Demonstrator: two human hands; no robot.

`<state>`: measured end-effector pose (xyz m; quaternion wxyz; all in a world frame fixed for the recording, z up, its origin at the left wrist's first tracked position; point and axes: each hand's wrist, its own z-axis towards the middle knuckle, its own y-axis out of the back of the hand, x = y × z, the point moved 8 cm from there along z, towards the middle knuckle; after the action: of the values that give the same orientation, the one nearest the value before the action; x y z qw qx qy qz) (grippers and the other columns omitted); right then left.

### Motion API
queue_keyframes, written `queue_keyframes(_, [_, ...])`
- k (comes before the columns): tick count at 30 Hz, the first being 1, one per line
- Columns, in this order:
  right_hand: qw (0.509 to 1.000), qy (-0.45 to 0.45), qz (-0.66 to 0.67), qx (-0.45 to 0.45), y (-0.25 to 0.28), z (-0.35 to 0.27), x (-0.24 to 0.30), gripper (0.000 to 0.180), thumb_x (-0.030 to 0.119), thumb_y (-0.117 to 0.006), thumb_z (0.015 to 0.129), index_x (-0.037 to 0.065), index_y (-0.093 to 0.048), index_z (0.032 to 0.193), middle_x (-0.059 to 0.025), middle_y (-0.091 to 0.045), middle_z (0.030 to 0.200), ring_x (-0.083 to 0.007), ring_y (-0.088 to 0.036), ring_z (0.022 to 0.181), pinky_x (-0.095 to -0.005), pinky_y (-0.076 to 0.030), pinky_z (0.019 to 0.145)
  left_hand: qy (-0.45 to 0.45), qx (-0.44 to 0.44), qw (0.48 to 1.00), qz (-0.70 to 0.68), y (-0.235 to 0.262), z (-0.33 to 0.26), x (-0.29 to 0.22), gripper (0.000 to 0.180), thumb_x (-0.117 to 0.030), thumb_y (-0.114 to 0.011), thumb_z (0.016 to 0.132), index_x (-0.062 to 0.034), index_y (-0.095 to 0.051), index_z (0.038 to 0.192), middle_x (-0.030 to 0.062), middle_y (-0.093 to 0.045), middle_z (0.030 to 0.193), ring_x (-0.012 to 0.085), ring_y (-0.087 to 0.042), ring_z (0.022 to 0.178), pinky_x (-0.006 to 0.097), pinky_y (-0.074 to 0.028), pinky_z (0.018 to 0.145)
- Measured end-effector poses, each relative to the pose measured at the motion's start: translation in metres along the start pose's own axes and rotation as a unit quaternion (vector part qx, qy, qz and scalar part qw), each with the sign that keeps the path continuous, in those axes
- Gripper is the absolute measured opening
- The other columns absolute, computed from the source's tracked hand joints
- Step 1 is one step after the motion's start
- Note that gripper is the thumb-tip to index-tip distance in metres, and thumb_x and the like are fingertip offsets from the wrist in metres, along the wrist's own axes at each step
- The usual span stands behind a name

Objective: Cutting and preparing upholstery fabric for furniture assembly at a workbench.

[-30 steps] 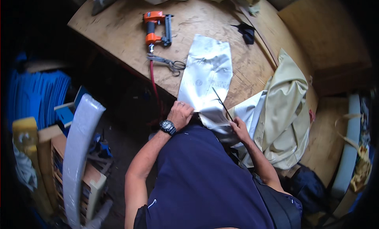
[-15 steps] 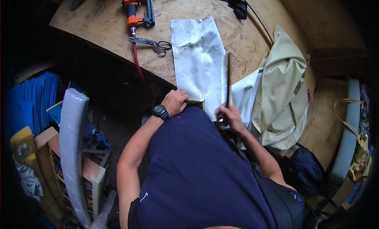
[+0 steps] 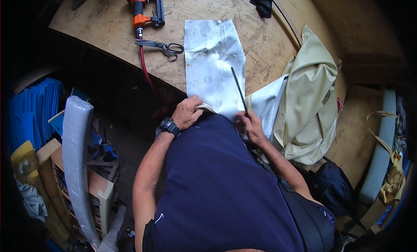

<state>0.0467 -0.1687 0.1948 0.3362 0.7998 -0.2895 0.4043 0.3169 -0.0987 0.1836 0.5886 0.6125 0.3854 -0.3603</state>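
Note:
A silvery-white backed piece of upholstery fabric [image 3: 214,56] lies lengthwise over the table edge toward me. My left hand [image 3: 188,112], with a dark watch at the wrist, pinches its near left edge, which curls up to show a beige side. In my right hand [image 3: 250,125] is a thin dark strip [image 3: 239,89], whose far end slants up and left over the fabric; its exact kind I cannot make out. Right of that hand, a cream leatherette piece [image 3: 310,95] lies crumpled, its white backing partly turned up.
Scissors [image 3: 167,49] lie left of the fabric, beside an orange staple gun [image 3: 140,20] on a red air hose [image 3: 145,67]. A black scrap [image 3: 262,7] rests far back on the wooden table [image 3: 102,19]. A plastic-wrapped padded piece [image 3: 77,152] stands at left.
The dark strip has swung from beside the fabric to slanting over it. My left hand has shifted slightly left, and the fabric's near edge now curls up more.

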Motion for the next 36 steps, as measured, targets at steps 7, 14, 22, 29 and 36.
queue_keyframes(7, [0.991,0.052,-0.118,-0.016,0.038,0.086,0.048,0.029,0.021,-0.062,0.107,-0.002,-0.064,0.124,-0.0115,-0.068,0.089,-0.0198,-0.066,0.084,-0.0346,-0.054,0.081,0.051,0.021,0.998,-0.015,-0.005,0.007,-0.007,0.032,-0.017,-0.069,0.091,-0.0066,-0.064,0.12,0.0139,-0.072,0.112,0.0367,-0.068,0.103,0.047,-0.054,0.091])
queue_keyframes(14, [0.935,0.171,-0.303,0.063,0.063,0.096,0.083,0.034,0.021,-0.065,0.105,0.002,-0.064,0.133,-0.018,-0.064,0.105,-0.0327,-0.067,0.092,-0.0397,-0.054,0.084,0.089,-0.016,0.996,0.013,-0.026,-0.006,-0.003,0.019,-0.027,-0.077,0.093,-0.0092,-0.08,0.096,0.0079,-0.078,0.097,0.0271,-0.073,0.1,0.041,-0.056,0.088])
queue_keyframes(22, [0.774,0.332,-0.445,0.306,0.061,0.042,0.09,0.021,0.014,-0.076,0.094,0.004,-0.064,0.108,-0.0118,-0.064,0.092,-0.03,-0.067,0.086,-0.0422,-0.055,0.074,0.196,-0.172,0.959,-0.109,-0.01,-0.013,-0.001,0.019,-0.023,-0.075,0.095,-0.0064,-0.082,0.102,0.0127,-0.08,0.097,0.0299,-0.077,0.089,0.038,-0.059,0.079])
queue_keyframes(29, [0.752,0.336,-0.477,0.305,-0.013,0.027,0.074,0.022,0.025,-0.068,0.1,0.005,-0.059,0.106,-0.0126,-0.061,0.097,-0.0318,-0.065,0.088,-0.0447,-0.055,0.076,0.122,-0.209,0.97,-0.009,-0.004,-0.008,-0.025,0.017,-0.024,-0.076,0.093,-0.0074,-0.08,0.095,0.0093,-0.079,0.094,0.0308,-0.074,0.085,0.042,-0.057,0.077])
queue_keyframes(36, [0.773,0.326,-0.481,0.253,-0.025,0.036,0.056,0.021,0.024,-0.069,0.099,0.006,-0.06,0.105,-0.0125,-0.059,0.096,-0.0323,-0.065,0.086,-0.044,-0.054,0.074,0.125,-0.216,0.968,0.0,-0.01,-0.011,-0.032,0.016,-0.023,-0.076,0.093,-0.0086,-0.08,0.096,0.0081,-0.078,0.094,0.0294,-0.073,0.087,0.041,-0.056,0.08])
